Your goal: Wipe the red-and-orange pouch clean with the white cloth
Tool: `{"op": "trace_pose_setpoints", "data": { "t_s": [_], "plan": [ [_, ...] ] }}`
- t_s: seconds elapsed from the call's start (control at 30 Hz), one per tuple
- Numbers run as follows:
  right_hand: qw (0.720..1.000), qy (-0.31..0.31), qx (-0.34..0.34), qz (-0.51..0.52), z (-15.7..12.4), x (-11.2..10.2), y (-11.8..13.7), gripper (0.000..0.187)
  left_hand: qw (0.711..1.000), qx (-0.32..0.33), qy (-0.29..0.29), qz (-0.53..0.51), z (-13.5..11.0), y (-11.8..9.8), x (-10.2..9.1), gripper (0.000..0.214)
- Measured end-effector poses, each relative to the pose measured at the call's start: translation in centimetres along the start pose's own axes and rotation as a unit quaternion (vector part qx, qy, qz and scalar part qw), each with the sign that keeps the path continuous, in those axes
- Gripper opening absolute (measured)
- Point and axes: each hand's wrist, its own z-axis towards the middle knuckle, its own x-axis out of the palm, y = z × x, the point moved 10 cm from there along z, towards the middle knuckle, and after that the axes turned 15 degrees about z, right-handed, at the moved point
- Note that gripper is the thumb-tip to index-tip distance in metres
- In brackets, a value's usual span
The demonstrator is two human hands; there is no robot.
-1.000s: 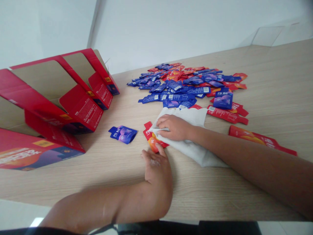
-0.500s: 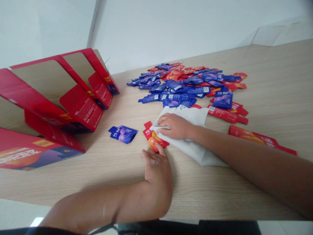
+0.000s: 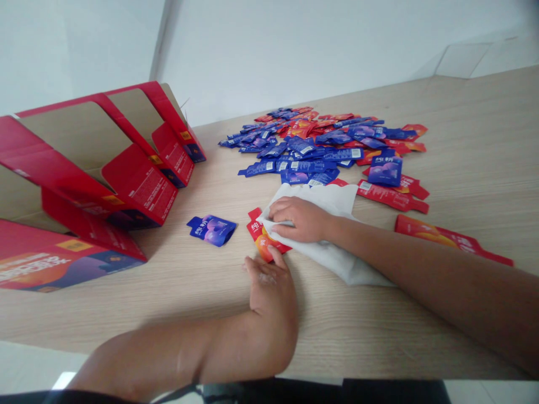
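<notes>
A red pouch (image 3: 264, 247) with orange fruit printed on it lies flat on the table, its upper right side covered by a white cloth (image 3: 332, 202). My right hand (image 3: 301, 219) is closed on the bunched cloth and presses it against the pouch; whatever is under the palm is hidden. At the pouch's lower edge rests my left hand (image 3: 269, 280), its visible fingers apart and one fingertip touching the pouch. To the left, a blue pouch (image 3: 211, 230) lies alone on the table.
Red open cartons (image 3: 138, 191) stand in a row at the left. A heap of blue and red pouches (image 3: 311, 151) covers the back middle, near the wall. Another red pouch (image 3: 450, 238) lies beyond my right forearm. The wooden table (image 3: 357, 331) has its near edge below my arms.
My right hand has shifted very slightly left with the cloth over the red pouch. My left hand stays at the pouch's lower edge.
</notes>
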Motion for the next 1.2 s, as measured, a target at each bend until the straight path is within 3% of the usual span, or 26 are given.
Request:
{"op": "trace_pose_setpoints", "data": {
  "t_s": [0.17, 0.47, 0.77, 1.03, 1.2],
  "plan": [
    [1.0, 0.007, -0.017, 0.006, 0.0, 0.3, 0.3, 0.021, 0.999, 0.002, -0.018, 0.033, -0.1, -0.1, -0.1, 0.051],
    [0.999, -0.007, 0.047, -0.01, 0.0, -0.1, -1.1, 0.024, 0.999, 0.007, -0.003, 0.051, 0.0, -0.2, 0.1, 0.053],
    [0.999, 0.014, -0.033, 0.015, 0.0, 0.4, 0.7, 0.019, 0.999, 0.01, 0.012, 0.038, 0.1, -0.1, 0.1, 0.053],
    [1.0, -0.004, 0.029, 0.001, 0.1, 0.1, -0.6, 0.02, 0.999, 0.007, -0.003, 0.039, 0.1, -0.1, 0.0, 0.053],
    [0.999, -0.008, 0.033, 0.002, 0.1, 0.0, -0.6, 0.021, 0.999, 0.005, -0.013, 0.051, 0.1, -0.2, 0.0, 0.053]
  ]
}}
